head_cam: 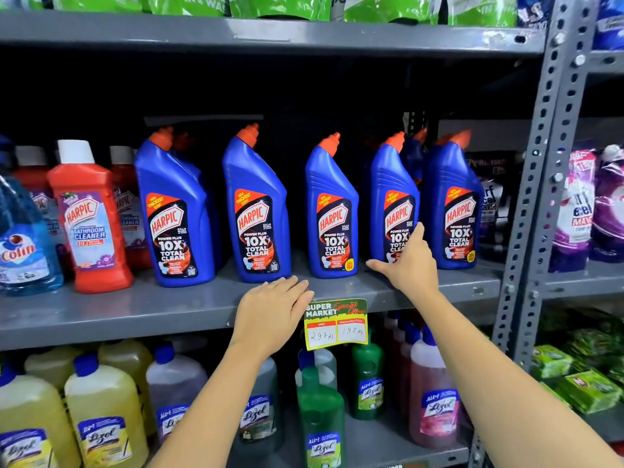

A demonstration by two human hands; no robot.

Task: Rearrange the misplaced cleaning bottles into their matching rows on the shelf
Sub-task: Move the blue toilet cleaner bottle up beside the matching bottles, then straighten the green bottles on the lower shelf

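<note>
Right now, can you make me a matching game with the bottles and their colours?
Things:
1. Harpic Power Plus bottle
2. Harpic Bathroom Cleaner bottle
3. Lizol bottle under the price tag
4. Lizol bottle at bottom left

Colours:
A. yellow
B. blue with an orange cap
C. green
D. red with a white cap

Pairs: 1-B, 2-D, 3-C, 4-A

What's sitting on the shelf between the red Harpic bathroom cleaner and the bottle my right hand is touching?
Head view: three blue Harpic bottles stand between the red bathroom cleaner and the bottle at your right hand.
</note>
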